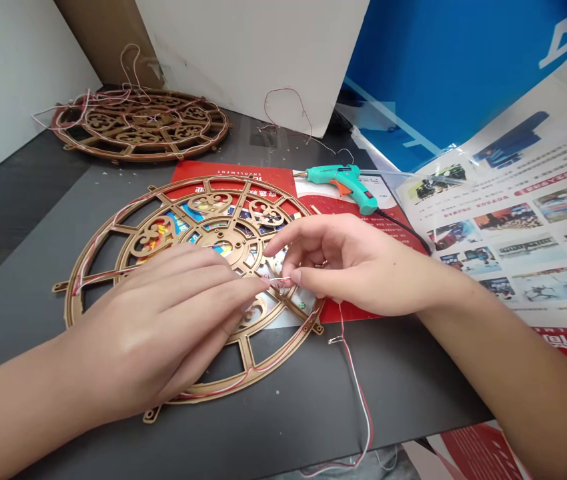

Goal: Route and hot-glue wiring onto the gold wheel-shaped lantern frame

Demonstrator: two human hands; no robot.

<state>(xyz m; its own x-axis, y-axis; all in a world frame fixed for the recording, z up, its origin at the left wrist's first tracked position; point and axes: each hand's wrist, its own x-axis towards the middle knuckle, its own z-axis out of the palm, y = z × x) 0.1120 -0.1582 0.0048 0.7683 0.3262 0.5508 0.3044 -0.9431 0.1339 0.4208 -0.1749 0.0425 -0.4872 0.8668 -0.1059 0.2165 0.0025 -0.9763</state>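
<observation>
Stretching between two sets of fingertips, a short length of red-and-white wire (pixel 279 279) is held just above the near right part of a round bronze frame (pixel 247 351). By the left hand (pixel 178 313), palm down with fingers together, one end is gripped at the fingertips; the thumb is mostly hidden. By the right hand (pixel 358 263), the wire is pinched at the thumb tip, with the index finger arched and the other fingers curled. Below the right hand, more wire is trailed over the near side of the table (pixel 313 413).

Similar wire is run along the frame's rim. Beneath the frame, a red printed sheet (pixel 196 172) is partly covered. Upon the sheet, just beyond the right hand, a teal glue gun (pixel 341 180) is laid on its side. Far left, a second bronze frame (pixel 151 120) is draped with loose wire. To the right, a photo-covered poster (pixel 518 223) is seen, with a blue panel (pixel 398 67) behind it.
</observation>
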